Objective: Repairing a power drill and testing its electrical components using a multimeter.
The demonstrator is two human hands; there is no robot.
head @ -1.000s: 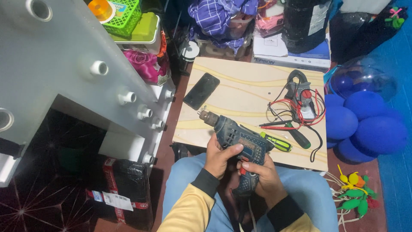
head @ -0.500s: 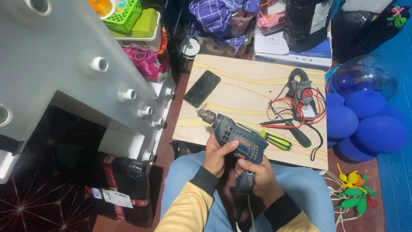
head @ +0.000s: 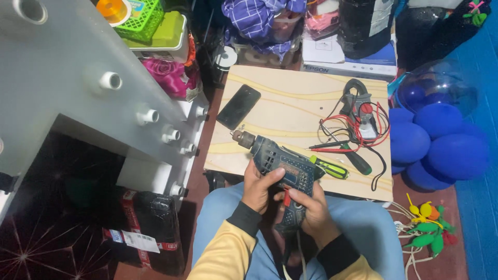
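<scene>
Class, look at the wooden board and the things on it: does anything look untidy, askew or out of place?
Yes. The clamp meter's red and black leads sprawl in a tangled loop over the wooden board, across the screwdriver. The phone lies askew, overhanging the board's left edge.

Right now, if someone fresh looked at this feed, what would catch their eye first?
Probably the dark blue-green electric drill at bottom centre, gripped by the left hand on its body and the right hand at its handle, over the person's lap. Behind it, a pale wooden board carries a black phone and a clamp meter with red and black leads. Blue balloons crowd the right edge.
</scene>
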